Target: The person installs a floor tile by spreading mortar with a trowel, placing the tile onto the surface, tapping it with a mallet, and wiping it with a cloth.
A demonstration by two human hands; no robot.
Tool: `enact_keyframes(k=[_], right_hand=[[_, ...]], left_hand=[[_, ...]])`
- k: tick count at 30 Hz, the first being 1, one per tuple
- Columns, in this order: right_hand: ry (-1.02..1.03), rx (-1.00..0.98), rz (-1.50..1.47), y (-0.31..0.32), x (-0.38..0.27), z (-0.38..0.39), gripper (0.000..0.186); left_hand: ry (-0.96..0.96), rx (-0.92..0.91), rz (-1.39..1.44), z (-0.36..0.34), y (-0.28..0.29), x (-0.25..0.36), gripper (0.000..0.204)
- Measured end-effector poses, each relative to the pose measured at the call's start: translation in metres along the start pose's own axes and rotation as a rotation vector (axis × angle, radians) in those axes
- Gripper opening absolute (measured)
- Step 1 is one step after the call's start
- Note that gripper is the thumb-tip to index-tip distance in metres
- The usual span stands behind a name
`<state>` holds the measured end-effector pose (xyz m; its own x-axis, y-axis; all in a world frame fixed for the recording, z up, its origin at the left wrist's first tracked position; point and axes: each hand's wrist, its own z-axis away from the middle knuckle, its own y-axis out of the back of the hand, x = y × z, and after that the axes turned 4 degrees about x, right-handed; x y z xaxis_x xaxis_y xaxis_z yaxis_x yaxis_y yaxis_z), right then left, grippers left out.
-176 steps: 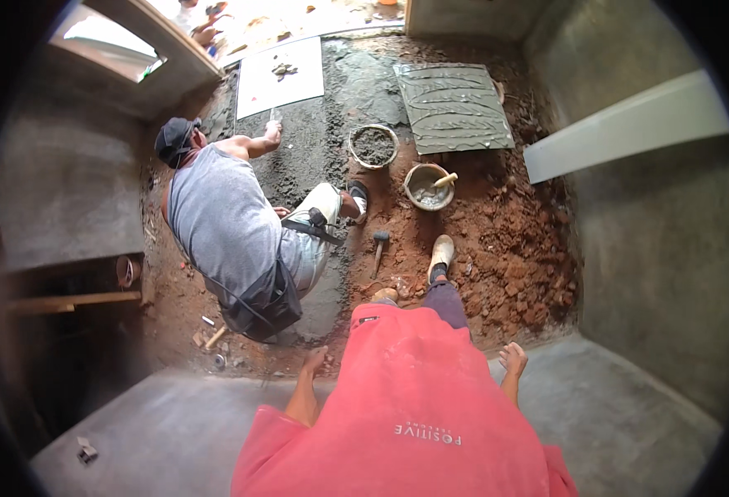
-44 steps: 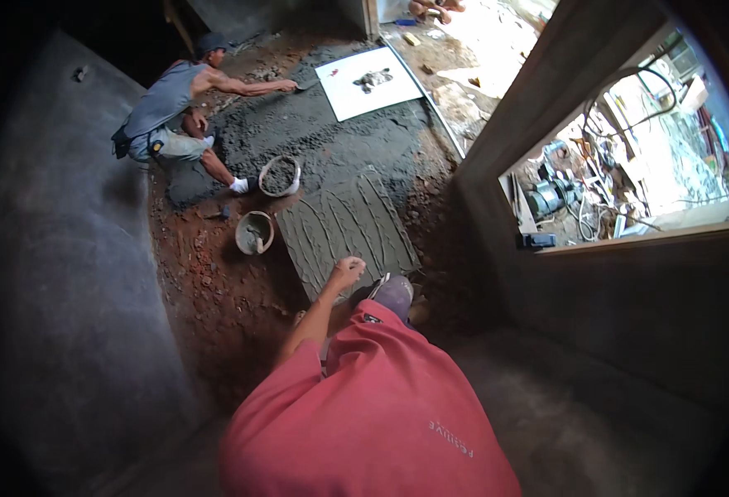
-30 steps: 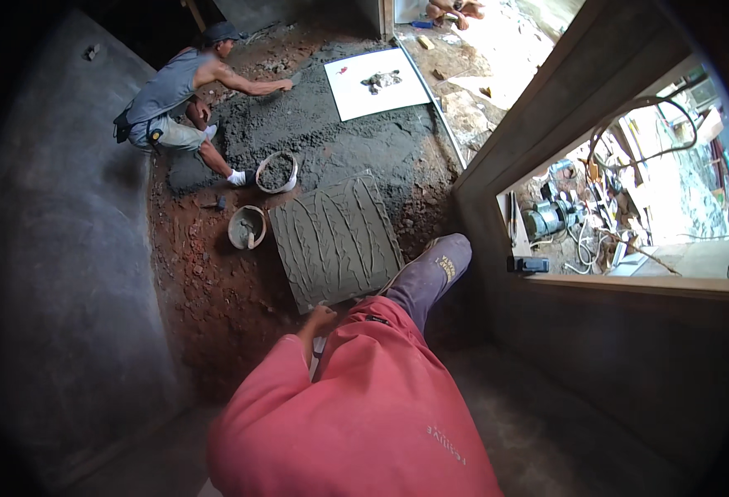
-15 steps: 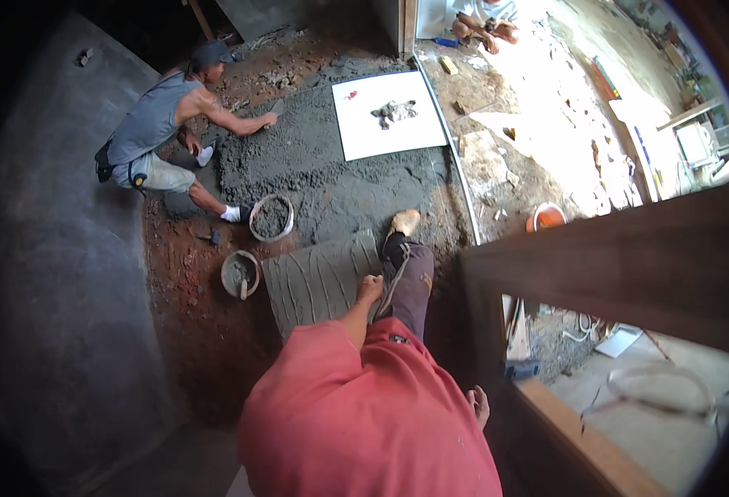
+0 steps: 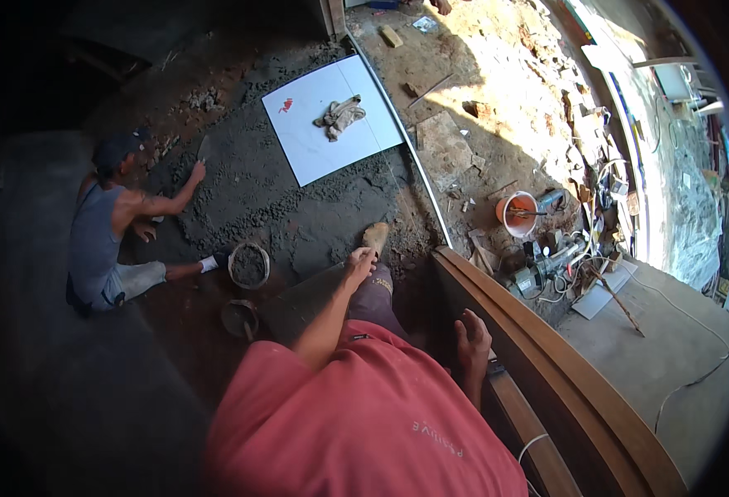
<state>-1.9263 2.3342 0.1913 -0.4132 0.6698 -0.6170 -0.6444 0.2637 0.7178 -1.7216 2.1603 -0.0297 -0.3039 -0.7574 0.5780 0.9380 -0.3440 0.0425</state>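
Note:
My left hand [image 5: 359, 267] hangs over my trousered leg beside a pale boot [image 5: 375, 236], fingers loosely bent and slightly apart, with nothing visible in it. My right hand [image 5: 473, 340] is open beside the wooden frame [image 5: 546, 340], its fingers bent. Below my left arm lies a mortar-coated slab [image 5: 294, 302], now in shadow and partly hidden. Beside it stand a bucket of mortar [image 5: 249, 267] and a smaller bucket [image 5: 238, 317] with a handle in it. Farther forward a white tile [image 5: 294, 141] with a crumpled pair of gloves [image 5: 338, 118] lies on wet mortar [image 5: 215, 190].
At left a co-worker [image 5: 116, 224] crouches with a trowel [image 5: 204, 149] at the mortar. A white edge strip [image 5: 418, 174] borders the mortar bed. Outside are an orange bucket [image 5: 517, 213], a machine [image 5: 538, 269] with cables, rubble and sunlit dirt [image 5: 472, 50].
The view has swung toward the doorway and window frame. My left hand has lifted forward over my leg; my right hand shows fully beside the frame. The co-worker's trowel hand has moved slightly.

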Motion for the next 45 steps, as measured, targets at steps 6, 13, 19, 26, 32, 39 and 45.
enact_keyframes(k=[6, 13, 19, 26, 32, 39, 45], right_hand=[[-0.272, 0.032, -0.214, -0.016, 0.010, -0.068, 0.033], [-0.299, 0.038, -0.088, -0.030, 0.075, -0.135, 0.035], [-0.272, 0.110, -0.126, -0.037, 0.117, -0.191, 0.035], [-0.462, 0.067, -0.333, -0.021, 0.133, -0.245, 0.030], [-0.561, -0.086, -0.175, -0.009, 0.192, -0.272, 0.027], [-0.109, 0.096, -0.009, 0.071, 0.207, -0.427, 0.029], [-0.070, 0.333, -0.271, 0.184, 0.179, -0.568, 0.032]], left_hand=[[0.140, 0.091, -0.165, 0.007, 0.088, -0.001, 0.030], [0.194, 0.221, -0.096, 0.002, 0.148, 0.017, 0.033], [0.050, 0.188, 0.060, 0.011, 0.127, 0.047, 0.037], [0.021, 0.391, 0.338, -0.008, 0.113, -0.028, 0.034], [0.099, 0.477, 0.409, -0.023, 0.082, -0.055, 0.030], [-0.054, 0.475, 0.375, -0.111, -0.066, 0.107, 0.030], [-0.220, 0.363, 0.371, -0.139, -0.186, 0.248, 0.031]])
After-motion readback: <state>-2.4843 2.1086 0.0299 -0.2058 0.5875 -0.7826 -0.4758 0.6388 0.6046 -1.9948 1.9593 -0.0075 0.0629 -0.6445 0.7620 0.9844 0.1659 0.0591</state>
